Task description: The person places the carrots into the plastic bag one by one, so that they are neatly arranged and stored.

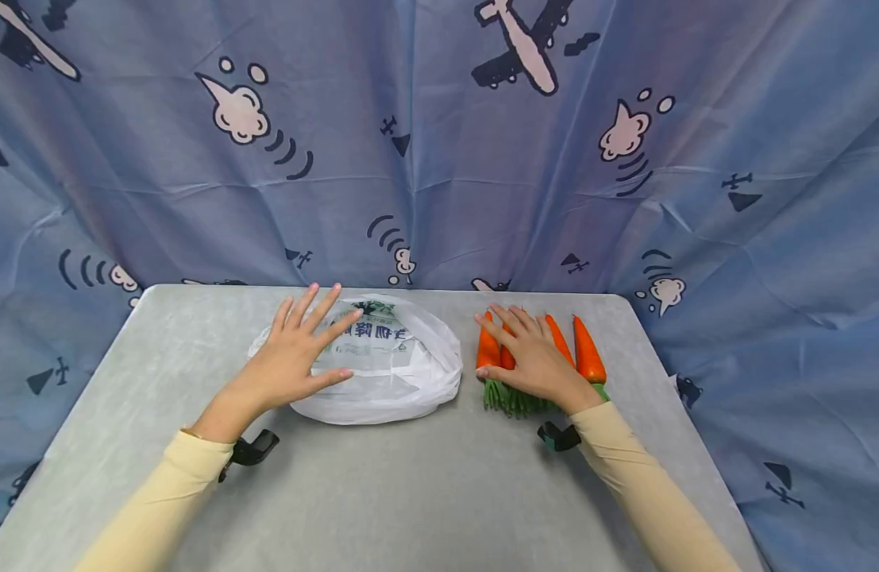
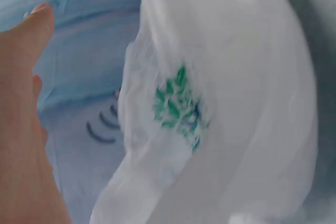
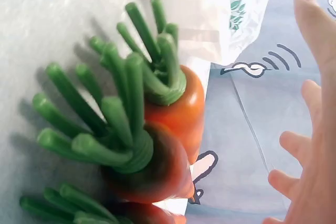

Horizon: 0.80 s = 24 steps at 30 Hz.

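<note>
Your left hand lies flat with fingers spread straight, palm down on the left part of the white plastic bag; it grips nothing. The bag sits near the middle of the grey bench, a rounded crumpled heap with green and dark print on its top, and most of it lies to the right of your left hand, under and beyond your fingertips. In the left wrist view the bag fills the frame just beside your palm, its green print facing the camera.

Your right hand is likewise open and spread, resting over the carrots. These lie side by side on the bench to the right of the bag, near it but apart, orange tips pointing toward the blue patterned curtain and green stalks toward you. The hand covers the middle ones; the outermost carrot on the right lies uncovered just beside it. In the right wrist view the carrots lie on the bench with your fingers straight above them, not curled round any.
</note>
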Available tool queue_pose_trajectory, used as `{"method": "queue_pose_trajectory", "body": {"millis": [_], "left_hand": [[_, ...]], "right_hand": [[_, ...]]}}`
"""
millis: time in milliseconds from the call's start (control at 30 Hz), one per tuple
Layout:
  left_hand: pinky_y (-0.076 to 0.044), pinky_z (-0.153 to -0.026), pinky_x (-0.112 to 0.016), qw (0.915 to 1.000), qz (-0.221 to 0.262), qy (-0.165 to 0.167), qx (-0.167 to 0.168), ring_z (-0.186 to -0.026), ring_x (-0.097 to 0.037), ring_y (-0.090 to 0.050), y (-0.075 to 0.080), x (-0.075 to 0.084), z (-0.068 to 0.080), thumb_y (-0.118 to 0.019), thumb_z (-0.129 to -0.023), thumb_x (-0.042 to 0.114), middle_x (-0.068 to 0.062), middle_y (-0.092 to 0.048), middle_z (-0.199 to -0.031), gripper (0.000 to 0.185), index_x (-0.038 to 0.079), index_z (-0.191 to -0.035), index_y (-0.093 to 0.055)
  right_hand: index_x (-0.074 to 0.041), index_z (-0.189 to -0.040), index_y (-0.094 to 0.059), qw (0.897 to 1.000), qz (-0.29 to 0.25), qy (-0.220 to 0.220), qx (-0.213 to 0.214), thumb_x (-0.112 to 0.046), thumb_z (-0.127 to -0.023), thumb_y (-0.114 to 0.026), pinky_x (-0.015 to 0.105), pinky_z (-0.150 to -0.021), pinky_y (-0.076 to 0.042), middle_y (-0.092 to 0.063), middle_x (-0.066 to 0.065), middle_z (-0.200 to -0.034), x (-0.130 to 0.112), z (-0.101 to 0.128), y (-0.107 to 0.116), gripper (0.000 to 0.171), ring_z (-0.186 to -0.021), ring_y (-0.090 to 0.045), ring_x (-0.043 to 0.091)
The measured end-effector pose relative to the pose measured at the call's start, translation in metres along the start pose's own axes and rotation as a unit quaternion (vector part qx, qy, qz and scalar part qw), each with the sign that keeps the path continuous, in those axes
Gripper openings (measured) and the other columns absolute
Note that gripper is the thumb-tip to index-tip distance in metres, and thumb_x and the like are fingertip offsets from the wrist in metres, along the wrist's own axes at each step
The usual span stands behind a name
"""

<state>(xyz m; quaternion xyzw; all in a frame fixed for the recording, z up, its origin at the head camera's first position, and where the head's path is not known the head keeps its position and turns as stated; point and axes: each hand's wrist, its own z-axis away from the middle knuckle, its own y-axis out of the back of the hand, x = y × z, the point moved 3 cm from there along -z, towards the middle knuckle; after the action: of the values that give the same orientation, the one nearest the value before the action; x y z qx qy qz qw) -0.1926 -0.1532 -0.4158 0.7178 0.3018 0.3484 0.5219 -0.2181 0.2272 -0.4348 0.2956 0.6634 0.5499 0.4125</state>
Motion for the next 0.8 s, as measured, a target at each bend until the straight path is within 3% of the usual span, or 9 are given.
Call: {"method": "queue_pose_trajectory", "body": {"millis": [167, 400, 600, 800], "left_hand": [[-0.003, -0.118, -0.073, 0.9992, 0.018, 0.026, 0.026, -0.156, -0.037, 0.007, 0.013, -0.019, 0.009, -0.064, -0.088, 0.058, -0.004, 0.004, -0.17, 0.083, 0.037, -0.157, -0.022], [-0.004, -0.116, -0.073, 0.9965, 0.069, 0.042, 0.023, -0.155, -0.04, 0.004, 0.008, -0.04, 0.019, -0.066, -0.09, 0.05, -0.005, 0.004, -0.169, 0.082, 0.037, -0.158, -0.022], [-0.013, -0.113, -0.075, 0.9928, 0.105, 0.051, 0.027, -0.153, -0.044, -0.007, 0.001, -0.05, 0.025, -0.069, -0.09, 0.043, -0.005, -0.003, -0.169, 0.079, 0.038, -0.156, -0.026], [-0.03, -0.107, -0.074, 0.9874, 0.138, 0.076, 0.013, -0.149, -0.044, -0.022, -0.005, -0.056, 0.03, -0.069, -0.091, 0.043, -0.003, -0.016, -0.168, 0.071, 0.043, -0.152, -0.033]], "right_hand": [[-0.04, -0.158, -0.015, 1.0, -0.026, -0.014, 0.006, -0.065, -0.085, -0.063, 0.074, -0.117, -0.009, -0.018, 0.002, -0.167, 0.001, -0.001, 0.002, 0.09, -0.153, -0.018, 0.039], [-0.039, -0.158, -0.017, 0.997, -0.069, -0.039, 0.018, -0.065, -0.085, -0.063, 0.07, -0.12, -0.013, -0.029, 0.007, -0.163, 0.006, -0.001, 0.001, 0.091, -0.151, -0.024, 0.039], [-0.039, -0.158, -0.018, 0.99, -0.111, -0.078, 0.032, -0.068, -0.084, -0.063, 0.068, -0.121, -0.013, -0.031, 0.006, -0.163, 0.011, -0.002, -0.001, 0.091, -0.151, -0.024, 0.039], [-0.033, -0.158, -0.022, 0.982, -0.146, -0.112, 0.04, -0.066, -0.084, -0.064, 0.069, -0.119, -0.016, -0.033, 0.011, -0.162, 0.016, -0.002, -0.007, 0.091, -0.15, -0.026, 0.043]]}}
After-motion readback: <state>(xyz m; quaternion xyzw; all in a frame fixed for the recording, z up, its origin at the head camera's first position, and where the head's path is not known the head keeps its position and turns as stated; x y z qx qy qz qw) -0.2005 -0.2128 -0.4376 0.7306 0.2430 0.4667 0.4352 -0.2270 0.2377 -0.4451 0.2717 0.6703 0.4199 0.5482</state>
